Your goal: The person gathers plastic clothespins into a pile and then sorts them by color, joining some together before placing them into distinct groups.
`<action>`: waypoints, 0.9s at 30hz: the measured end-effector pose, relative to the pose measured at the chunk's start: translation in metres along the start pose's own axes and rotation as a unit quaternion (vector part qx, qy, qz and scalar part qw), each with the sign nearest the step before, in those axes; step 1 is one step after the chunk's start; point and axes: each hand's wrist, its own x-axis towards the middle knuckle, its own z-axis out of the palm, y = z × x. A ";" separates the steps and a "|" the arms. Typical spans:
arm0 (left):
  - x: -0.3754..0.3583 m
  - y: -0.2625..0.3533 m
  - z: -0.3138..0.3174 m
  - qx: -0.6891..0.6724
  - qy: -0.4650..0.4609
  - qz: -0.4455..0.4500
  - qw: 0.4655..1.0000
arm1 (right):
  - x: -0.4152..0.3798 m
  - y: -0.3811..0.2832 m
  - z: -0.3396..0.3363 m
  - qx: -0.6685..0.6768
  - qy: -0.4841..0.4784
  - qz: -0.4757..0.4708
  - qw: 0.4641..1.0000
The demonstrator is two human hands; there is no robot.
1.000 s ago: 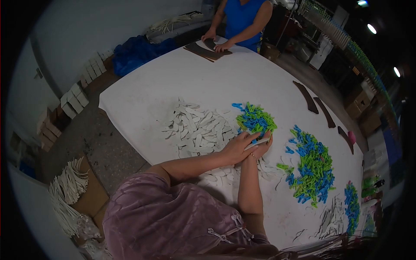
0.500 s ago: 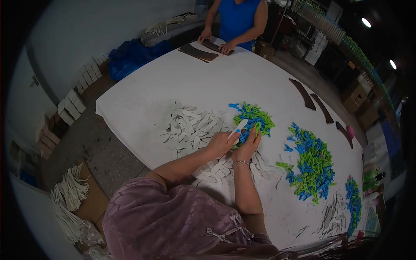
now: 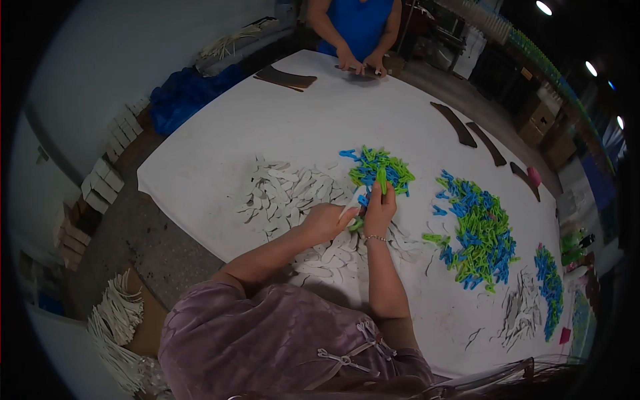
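While her left hand [image 3: 325,222] pinches a white strip [image 3: 348,212], the right hand [image 3: 379,208] just beside it grips a green clip [image 3: 382,180] upright over the blue-green clip pile [image 3: 377,168].

Fisheye view, heavy barrel distortion: table [image 3: 220,147] edges bow, black vignette fills the corners and both sides. Overall dim, cool cast. Light comes from small ceiling lamps [image 3: 543,7] far beyond the hands and to their right; these clip to white spots, no glare on the tabletop. Tabletop around the hands is the brightest zone, evenly lit, shadows soft and weak under the forearms. Left hand [image 3: 327,221] and right hand [image 3: 380,208] slightly soft. Detail smears toward the rim, especially right of the hands.
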 end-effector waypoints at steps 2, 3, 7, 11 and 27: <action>-0.016 -0.020 0.005 -0.045 0.014 0.012 0.999 | 0.008 0.003 -0.011 -0.001 0.014 0.040 0.999; -0.025 -0.031 0.005 -0.089 0.043 0.020 0.995 | 0.016 0.009 -0.019 -0.019 0.007 0.066 0.998; -0.050 -0.051 -0.036 -0.227 -0.035 -0.210 0.950 | 0.044 0.001 -0.027 -0.098 0.020 0.078 0.992; -0.059 -0.072 -0.060 -0.145 0.048 -0.210 0.966 | 0.095 -0.014 -0.022 -0.125 0.025 -0.001 0.992; -0.096 -0.060 -0.025 0.121 -0.023 0.126 0.984 | 0.072 -0.008 -0.082 -0.359 -0.335 -0.041 0.870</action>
